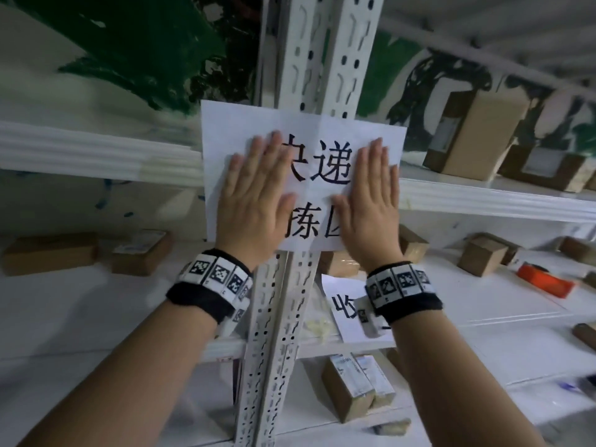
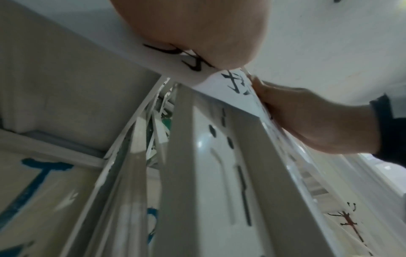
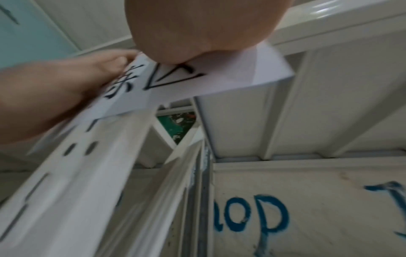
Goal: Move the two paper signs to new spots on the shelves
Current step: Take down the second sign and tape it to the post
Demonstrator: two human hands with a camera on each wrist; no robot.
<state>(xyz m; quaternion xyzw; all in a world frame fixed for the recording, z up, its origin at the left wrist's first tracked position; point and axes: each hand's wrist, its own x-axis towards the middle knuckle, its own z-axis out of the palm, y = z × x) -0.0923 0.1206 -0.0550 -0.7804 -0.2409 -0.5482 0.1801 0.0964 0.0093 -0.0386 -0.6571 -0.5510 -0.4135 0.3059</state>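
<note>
Down near the bottom, second sign (image 1: 343,312) lying flat on the lower shelf (image 1: 483,317), half hidden behind the right wrist, untouched so far. Up from there, left hand (image 1: 254,191) and right hand (image 1: 371,201) both flat on the first sign (image 1: 306,124), fingers straight and close together, palms pressing, nothing pinched or gripped. Sign sitting across the upright post (image 1: 322,59) right where the upper shelf edge (image 1: 483,201) meets it, left part over open space, crease down the middle. From the right wrist cam, bottom right corner hanging free past the post, not stuck to anything as far as can be told. Looks like the stick-it-down step for sign one, so roughly halfway through the job. Can't tell whether there's tape or glue behind it. Next up, probably: smooth outward toward the corners, ease off slowly to check it holds, then reach down for the other sheet. Worth watching that loose edge, thin paper and only the narrow post backing it. Further back, cardboard boxes (image 1: 477,137) on the upper shelf and an orange tape dispenser (image 1: 545,280) off right.
</note>
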